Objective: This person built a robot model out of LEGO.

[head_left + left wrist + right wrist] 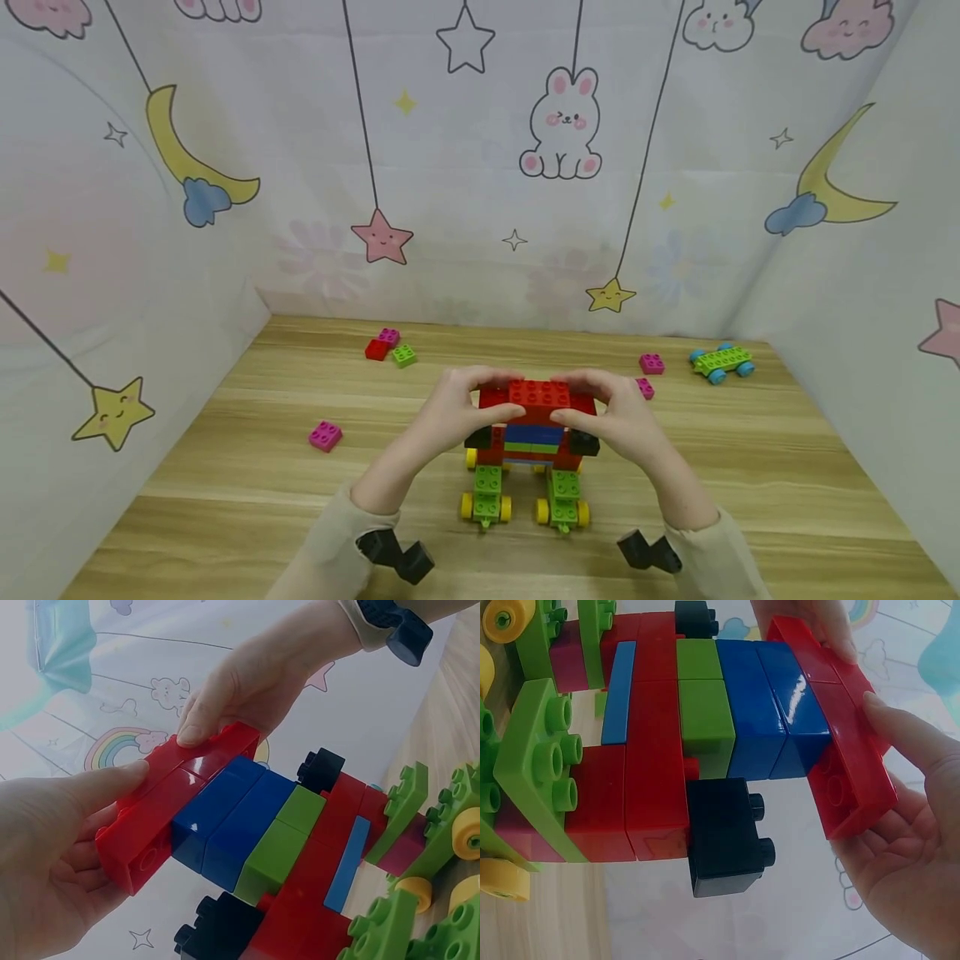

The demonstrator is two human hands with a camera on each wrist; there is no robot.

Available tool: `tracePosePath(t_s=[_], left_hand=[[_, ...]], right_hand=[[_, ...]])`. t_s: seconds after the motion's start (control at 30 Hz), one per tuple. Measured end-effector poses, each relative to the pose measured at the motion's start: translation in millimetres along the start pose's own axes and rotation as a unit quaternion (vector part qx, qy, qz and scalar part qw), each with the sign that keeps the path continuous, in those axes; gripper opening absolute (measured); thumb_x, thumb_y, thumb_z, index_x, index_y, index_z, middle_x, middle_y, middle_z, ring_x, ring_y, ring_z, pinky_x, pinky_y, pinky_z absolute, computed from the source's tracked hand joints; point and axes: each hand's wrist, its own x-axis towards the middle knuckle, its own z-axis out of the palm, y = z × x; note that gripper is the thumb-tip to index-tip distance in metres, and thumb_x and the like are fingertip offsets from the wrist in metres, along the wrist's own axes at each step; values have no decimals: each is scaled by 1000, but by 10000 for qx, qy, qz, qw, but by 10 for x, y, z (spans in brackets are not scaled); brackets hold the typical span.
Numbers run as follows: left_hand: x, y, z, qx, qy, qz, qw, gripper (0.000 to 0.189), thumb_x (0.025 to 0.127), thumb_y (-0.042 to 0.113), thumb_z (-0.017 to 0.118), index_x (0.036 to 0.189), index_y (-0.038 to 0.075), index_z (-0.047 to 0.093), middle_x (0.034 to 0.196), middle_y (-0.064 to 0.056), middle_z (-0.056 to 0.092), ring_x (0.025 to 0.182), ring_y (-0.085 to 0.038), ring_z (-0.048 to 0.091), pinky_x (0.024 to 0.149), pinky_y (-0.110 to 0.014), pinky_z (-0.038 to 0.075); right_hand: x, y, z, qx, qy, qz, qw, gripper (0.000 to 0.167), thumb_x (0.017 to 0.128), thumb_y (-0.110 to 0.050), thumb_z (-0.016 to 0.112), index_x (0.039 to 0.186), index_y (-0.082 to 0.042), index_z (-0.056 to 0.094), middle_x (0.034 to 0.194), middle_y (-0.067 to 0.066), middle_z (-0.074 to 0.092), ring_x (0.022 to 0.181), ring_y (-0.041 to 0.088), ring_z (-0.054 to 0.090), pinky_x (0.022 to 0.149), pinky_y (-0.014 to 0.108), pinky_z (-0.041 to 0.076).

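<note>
A tall figure of toy building bricks stands in front of me on green wheeled bases with yellow wheels. Red bricks form its wide top row, over blue bricks, lime green bricks and more red ones. On each side sits a black brick. My left hand grips the left end of the top red row, thumb on the near face and fingers behind. My right hand holds the right end the same way. The fingers behind the row are partly hidden.
Pink, red and lime bricks lie at the back left, and one pink brick nearer on the left. Two more pink bricks and a lime wheeled base with blue wheels are at the back right. A patterned cloth encloses the wooden table.
</note>
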Motion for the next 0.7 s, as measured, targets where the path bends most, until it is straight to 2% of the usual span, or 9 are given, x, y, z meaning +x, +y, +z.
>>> tracePosePath(t_s=[0.2, 0.3, 0.43, 0.57, 0.7], left_hand=[[4, 7, -16, -33, -75, -151, 9999, 39, 87, 21, 75, 122, 4, 68, 114, -11, 71, 103, -24, 65, 82, -27, 57], [11, 15, -27, -8, -138, -236, 9996, 39, 87, 22, 75, 122, 5, 68, 114, -11, 71, 104, -24, 65, 84, -30, 56], [17, 14, -32, 72, -180, -290, 9994, 40, 87, 22, 76, 123, 6, 68, 114, -9, 72, 105, -23, 65, 87, -34, 56], [17, -7, -16, 155, -146, -134, 9997, 40, 87, 21, 76, 122, 6, 68, 114, -9, 72, 104, -22, 65, 87, -33, 55], [11, -26, 0, 207, -81, 87, 9997, 40, 87, 21, 75, 123, 5, 67, 114, -9, 71, 103, -22, 66, 88, -33, 55]], right_hand=[[9, -2, 0, 9, -12, 21, 10000, 37, 86, -15, 75, 119, -2, 66, 110, 13, 71, 98, 24, 66, 84, 31, 55], [12, -4, -7, -14, -28, 12, 10000, 37, 86, -15, 76, 119, -1, 66, 111, 13, 71, 98, 24, 66, 83, 32, 56], [13, -14, -12, -19, -83, 44, 10000, 38, 85, -15, 76, 120, -1, 66, 112, 14, 70, 100, 26, 66, 82, 28, 55], [11, -21, -13, -67, -100, -18, 9999, 37, 86, -15, 76, 119, -2, 66, 112, 13, 70, 100, 26, 66, 84, 29, 55], [13, -25, -13, -234, -48, -301, 9993, 35, 86, -13, 75, 118, -3, 66, 112, 11, 70, 102, 26, 66, 90, 39, 54]])
